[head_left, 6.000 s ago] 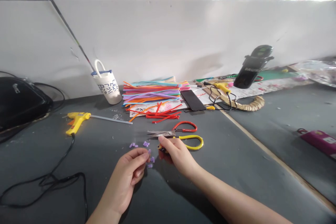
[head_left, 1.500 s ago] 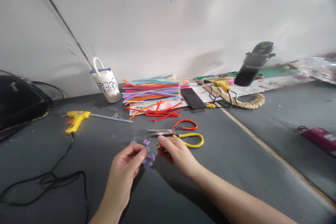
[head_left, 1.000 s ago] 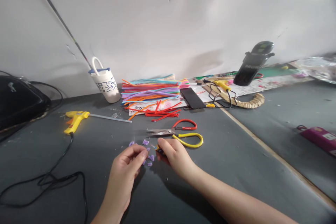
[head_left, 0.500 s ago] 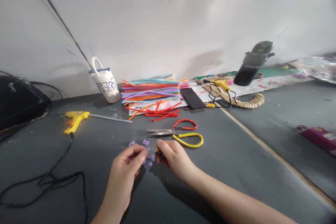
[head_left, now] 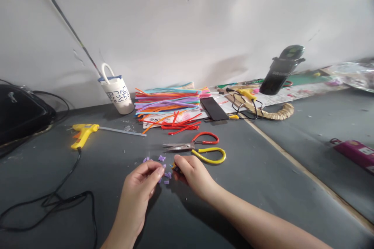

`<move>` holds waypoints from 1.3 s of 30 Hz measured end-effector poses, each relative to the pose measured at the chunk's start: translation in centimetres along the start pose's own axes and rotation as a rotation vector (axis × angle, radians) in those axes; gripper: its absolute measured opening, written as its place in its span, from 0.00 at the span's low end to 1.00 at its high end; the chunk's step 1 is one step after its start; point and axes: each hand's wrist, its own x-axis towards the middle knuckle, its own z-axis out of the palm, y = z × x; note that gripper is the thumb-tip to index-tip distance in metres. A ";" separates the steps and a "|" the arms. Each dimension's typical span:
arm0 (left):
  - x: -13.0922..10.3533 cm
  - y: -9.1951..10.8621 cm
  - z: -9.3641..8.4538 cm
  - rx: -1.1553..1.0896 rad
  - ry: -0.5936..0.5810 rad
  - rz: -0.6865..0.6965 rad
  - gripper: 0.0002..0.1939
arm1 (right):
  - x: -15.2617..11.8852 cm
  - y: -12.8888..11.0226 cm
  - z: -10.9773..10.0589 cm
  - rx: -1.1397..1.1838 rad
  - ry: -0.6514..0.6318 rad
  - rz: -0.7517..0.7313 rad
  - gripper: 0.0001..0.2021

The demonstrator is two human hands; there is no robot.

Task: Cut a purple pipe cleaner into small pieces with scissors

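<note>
My left hand (head_left: 142,184) pinches a small purple piece (head_left: 164,166) between thumb and index finger. Facing it from the right, my right hand (head_left: 194,173) is closed around a small yellow and dark object (head_left: 174,166), mostly hidden by the fingers. A narrow gap separates the two hands. Several purple bits (head_left: 168,175) lie on the dark table (head_left: 181,221) between and just behind them. Beyond my right hand rest scissors (head_left: 181,146) with one red and one yellow handle, their blades spread a little and pointing left.
Coloured pipe cleaners (head_left: 169,101) and loose red ones (head_left: 182,126) lie behind the scissors, beside a black phone (head_left: 214,109). At left are a yellow glue gun (head_left: 84,134), its cable and a white cup (head_left: 118,95). A black bottle (head_left: 279,74) stands at the back right.
</note>
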 end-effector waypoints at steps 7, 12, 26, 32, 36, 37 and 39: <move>0.4 -0.6 -0.6 -0.140 -0.184 -0.147 0.06 | -0.5 -1.5 -0.7 0.231 -0.021 -0.137 0.09; 0.5 -0.8 -0.8 -0.159 -0.256 -0.184 0.06 | -0.6 -1.8 -0.5 0.246 -0.080 -0.171 0.04; 0.1 -0.5 -0.7 0.314 -0.087 0.292 0.05 | -0.7 -2.0 -0.5 0.201 -0.018 -0.125 0.06; -0.1 -0.4 -0.5 0.370 -0.078 0.320 0.06 | -0.7 -1.8 -0.2 0.118 0.014 -0.168 0.04; 0.0 -0.6 -0.5 0.124 -0.149 0.025 0.09 | -0.8 -1.9 -0.4 0.098 -0.016 -0.263 0.04; 0.1 -0.6 -0.5 0.078 -0.176 -0.030 0.10 | -0.9 -1.9 -0.5 0.094 -0.022 -0.280 0.04; 0.2 -0.7 -0.6 0.023 -0.204 -0.070 0.10 | -0.9 -1.9 -0.6 0.098 -0.035 -0.296 0.03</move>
